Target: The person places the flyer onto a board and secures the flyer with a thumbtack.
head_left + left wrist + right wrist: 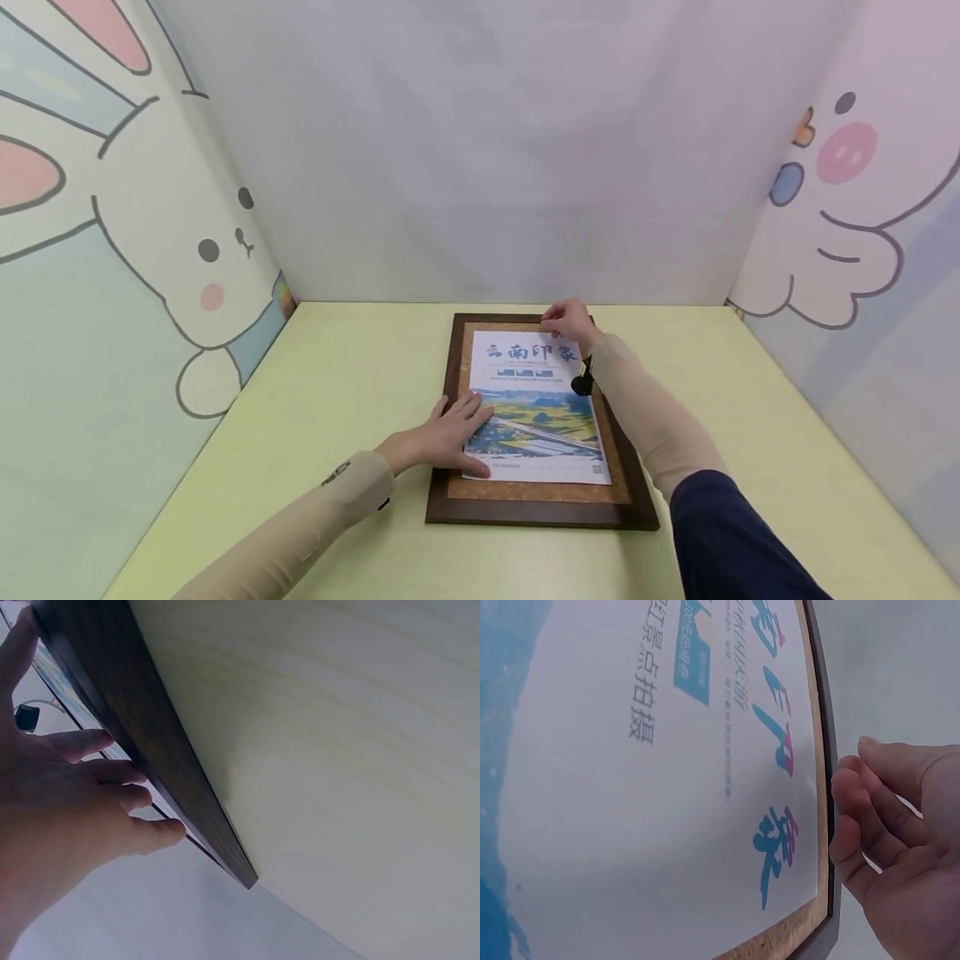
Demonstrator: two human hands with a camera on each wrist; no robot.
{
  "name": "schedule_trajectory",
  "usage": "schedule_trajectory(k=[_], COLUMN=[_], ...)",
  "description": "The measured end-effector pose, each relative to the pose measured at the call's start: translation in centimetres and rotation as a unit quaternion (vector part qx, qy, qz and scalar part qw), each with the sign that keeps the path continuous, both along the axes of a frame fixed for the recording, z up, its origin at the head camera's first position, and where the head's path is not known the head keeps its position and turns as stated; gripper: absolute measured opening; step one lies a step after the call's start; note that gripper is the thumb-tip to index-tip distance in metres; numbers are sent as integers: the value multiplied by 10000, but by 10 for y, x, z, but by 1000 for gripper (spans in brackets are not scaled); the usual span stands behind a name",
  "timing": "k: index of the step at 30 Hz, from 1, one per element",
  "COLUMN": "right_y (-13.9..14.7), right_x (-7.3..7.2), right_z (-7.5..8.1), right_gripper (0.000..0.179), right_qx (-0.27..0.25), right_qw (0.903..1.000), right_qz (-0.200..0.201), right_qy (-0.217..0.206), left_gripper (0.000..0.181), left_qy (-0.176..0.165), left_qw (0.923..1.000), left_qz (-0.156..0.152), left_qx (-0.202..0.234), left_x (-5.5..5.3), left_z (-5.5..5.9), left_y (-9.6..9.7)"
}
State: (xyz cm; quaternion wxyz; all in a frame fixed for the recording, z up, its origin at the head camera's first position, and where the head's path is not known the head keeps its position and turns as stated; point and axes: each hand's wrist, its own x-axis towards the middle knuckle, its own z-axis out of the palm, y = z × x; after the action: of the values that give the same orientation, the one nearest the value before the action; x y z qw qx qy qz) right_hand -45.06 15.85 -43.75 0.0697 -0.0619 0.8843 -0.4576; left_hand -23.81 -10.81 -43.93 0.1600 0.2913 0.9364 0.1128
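Note:
A printed poster [525,375] with blue lettering and a landscape picture lies on a cork board [540,492] with a dark wooden frame [540,512]. My left hand [446,437] rests with spread fingers across the poster's lower left edge. In the left wrist view, that hand [82,795] lies beside the frame's dark side. My right hand [572,323] is at the board's upper right, its fingers bent. The right wrist view shows this hand [900,832] by the poster's top edge, thumb close to the forefinger. Whether something small sits between those fingertips is hidden.
The board lies on a pale yellow-green table [360,375]. A grey-white wall [487,167] stands behind it. Side panels carry a cartoon rabbit [172,225] on the left and a white cartoon animal [862,225] on the right.

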Motion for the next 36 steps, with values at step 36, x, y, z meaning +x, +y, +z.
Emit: schedule_trajectory(k=[36], right_y=[-29], right_x=[-5], right_z=[-9], right_gripper=[12], right_qx=[1243], right_qw=[9887], right_qz=[699], right_qy=[454], left_gripper=[94], left_qy=[-57], left_qw=[10000], left_qz=[44], left_qx=[-69], left_x=[1], left_z=[3], left_y=[1])
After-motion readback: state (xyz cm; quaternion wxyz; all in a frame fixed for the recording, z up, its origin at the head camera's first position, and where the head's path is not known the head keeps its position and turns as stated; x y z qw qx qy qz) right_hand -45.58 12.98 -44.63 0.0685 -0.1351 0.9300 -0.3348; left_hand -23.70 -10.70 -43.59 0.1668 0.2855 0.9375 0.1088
